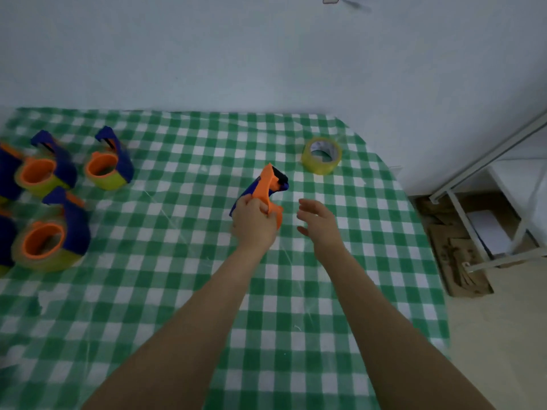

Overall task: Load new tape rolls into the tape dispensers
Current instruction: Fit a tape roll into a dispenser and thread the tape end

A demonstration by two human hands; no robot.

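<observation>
Head view: dispenser (pixel 268 186) in left hand (pixel 254 224)

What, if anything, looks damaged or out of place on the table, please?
Only the checked tablecloth: a dark smudge or tear near its left edge breaks the pattern. Nothing looks spilled.

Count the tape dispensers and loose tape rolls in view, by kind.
Loaded dispensers: 3 whole; blue pieces at the left edge are cut off, uncounted.
Empty dispenser, held in left hand: 1
Loose tape roll: 1
Total: 5
</observation>
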